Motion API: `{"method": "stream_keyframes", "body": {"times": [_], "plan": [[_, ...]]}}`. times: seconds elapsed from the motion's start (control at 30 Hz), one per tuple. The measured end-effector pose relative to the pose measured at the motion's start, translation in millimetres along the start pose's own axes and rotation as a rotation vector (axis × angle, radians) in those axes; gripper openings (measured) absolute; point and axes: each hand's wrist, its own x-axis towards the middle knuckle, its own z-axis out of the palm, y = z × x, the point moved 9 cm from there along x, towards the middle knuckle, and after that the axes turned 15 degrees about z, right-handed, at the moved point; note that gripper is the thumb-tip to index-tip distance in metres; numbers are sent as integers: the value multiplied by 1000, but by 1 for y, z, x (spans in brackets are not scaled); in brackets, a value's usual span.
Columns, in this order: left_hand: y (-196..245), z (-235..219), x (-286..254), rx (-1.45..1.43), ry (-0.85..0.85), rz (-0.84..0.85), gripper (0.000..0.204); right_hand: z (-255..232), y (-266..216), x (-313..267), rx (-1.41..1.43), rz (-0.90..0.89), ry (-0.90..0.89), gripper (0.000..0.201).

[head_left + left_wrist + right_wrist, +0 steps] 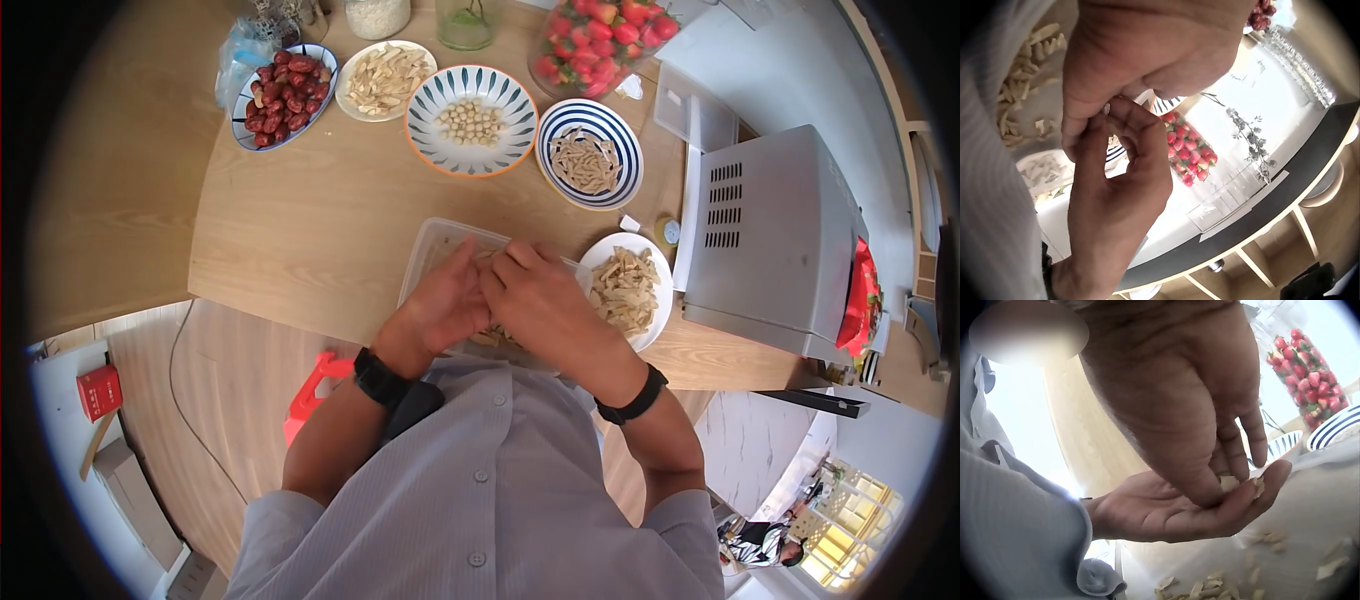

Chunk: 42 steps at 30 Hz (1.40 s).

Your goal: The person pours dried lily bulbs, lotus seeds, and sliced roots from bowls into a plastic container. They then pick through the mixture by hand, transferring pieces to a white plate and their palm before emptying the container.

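Observation:
Over a clear plastic container [425, 240], my left hand [447, 300] and right hand [548, 305] meet at the fingertips. In the right wrist view, the left hand [1179, 509] lies palm up, its bent fingers around a small pale piece [1259, 487]. The right hand [1172, 394] reaches down from above and pinches a pale piece [1229, 482] between thumb and fingers. More pale strips [1210, 589] lie in the container below. The left wrist view shows the right hand [1122, 200] touching the left hand [1154, 47]; their grip is partly hidden.
A white plate of pale strips [625, 290] stands right of the container. Behind are a blue-striped plate [636, 150], a patterned bowl [425, 125], a plate of pale slices [385, 80], red dates [285, 100] and strawberries [600, 40]. A grey appliance [770, 240] stands at the right.

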Motion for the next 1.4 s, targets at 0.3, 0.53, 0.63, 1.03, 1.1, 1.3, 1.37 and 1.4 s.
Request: {"method": "stream_keyframes", "body": {"times": [0.3,0.53,0.63,1.03,1.1,1.3,1.37,1.4], "plan": [[0,1,-2,-6,92,25,62,7,-13,-2,-123,20,30,31],[6,8,-1,-67,-15,23,62,-6,4,0,353,24,69,24],[3,5,2,-152,-181,28,62,-12,18,4,628,73,28,29],[23,41,-3,-64,-139,73,78,-8,221,34,398,482,303,18],[26,45,-3,-90,-153,89,78,-2,224,35,263,436,337,20],[30,45,-2,-107,-134,119,76,-21,186,28,389,477,419,25],[31,43,-1,-103,-114,125,75,-23,163,19,592,564,262,26],[30,42,0,-104,-100,126,74,-31,140,14,524,457,249,25]]}}
